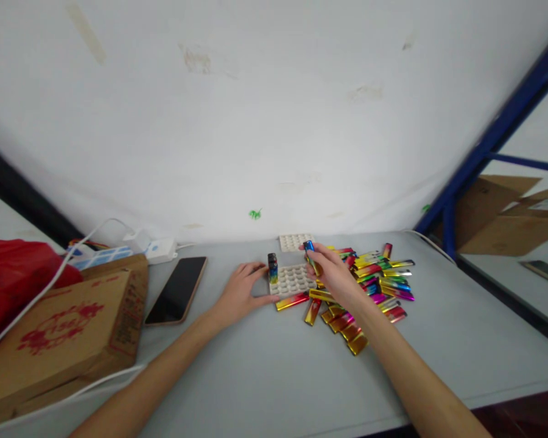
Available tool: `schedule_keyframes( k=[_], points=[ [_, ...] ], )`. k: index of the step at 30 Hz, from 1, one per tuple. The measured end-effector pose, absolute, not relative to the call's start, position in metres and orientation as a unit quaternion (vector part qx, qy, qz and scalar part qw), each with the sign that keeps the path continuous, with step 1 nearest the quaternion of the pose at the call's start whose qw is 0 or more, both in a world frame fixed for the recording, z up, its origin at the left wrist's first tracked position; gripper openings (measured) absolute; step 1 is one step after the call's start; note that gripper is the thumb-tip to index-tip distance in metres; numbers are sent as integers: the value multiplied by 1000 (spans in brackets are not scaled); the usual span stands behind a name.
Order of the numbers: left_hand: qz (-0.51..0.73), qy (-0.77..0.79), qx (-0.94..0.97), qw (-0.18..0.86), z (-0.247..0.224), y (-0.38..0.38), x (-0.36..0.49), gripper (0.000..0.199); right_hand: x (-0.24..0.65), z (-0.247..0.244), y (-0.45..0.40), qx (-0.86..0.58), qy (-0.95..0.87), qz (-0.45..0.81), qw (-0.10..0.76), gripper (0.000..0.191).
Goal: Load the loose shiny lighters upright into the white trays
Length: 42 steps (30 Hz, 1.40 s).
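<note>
A pale tray (294, 281) with rows of holes lies on the grey table. A few lighters (273, 267) with dark tops stand upright in its left column. My left hand (243, 291) rests at the tray's left side, thumb and fingers spread about the corner, with nothing in its grasp. Above the tray's right part, my right hand (331, 271) grips a shiny blue-and-yellow lighter (309, 248), held tilted. Right of the tray spreads a loose pile of metallic lighters (379, 274) in red, gold, green, blue and pink, partly hidden by my right hand and forearm.
A second pale holed tray (292, 242) lies behind, near the white wall. To the left are a dark-screened phone (178, 291), a cardboard box (68, 328), a red bag (22, 274) and a white power strip (159, 250) with cables. A blue metal frame (448, 225) stands at right.
</note>
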<state>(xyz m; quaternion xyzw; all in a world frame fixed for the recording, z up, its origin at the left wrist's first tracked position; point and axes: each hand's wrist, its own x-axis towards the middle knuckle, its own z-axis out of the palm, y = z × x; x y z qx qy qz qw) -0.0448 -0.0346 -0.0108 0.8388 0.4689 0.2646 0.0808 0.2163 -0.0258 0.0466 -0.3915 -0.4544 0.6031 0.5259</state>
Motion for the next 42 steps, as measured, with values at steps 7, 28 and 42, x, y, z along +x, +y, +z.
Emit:
schedule_keyframes(
  k=[7,28,42],
  points=[
    [263,465,842,76,-11,-34,-46,73,209,44,-30,-416,-563,522,488,48],
    [259,472,838,86,-12,-33,-46,71,193,33,-43,-495,-721,204,439,37],
    [270,464,840,82,-14,-34,-45,70,190,29,-45,-383,-807,165,417,33]
  ],
)
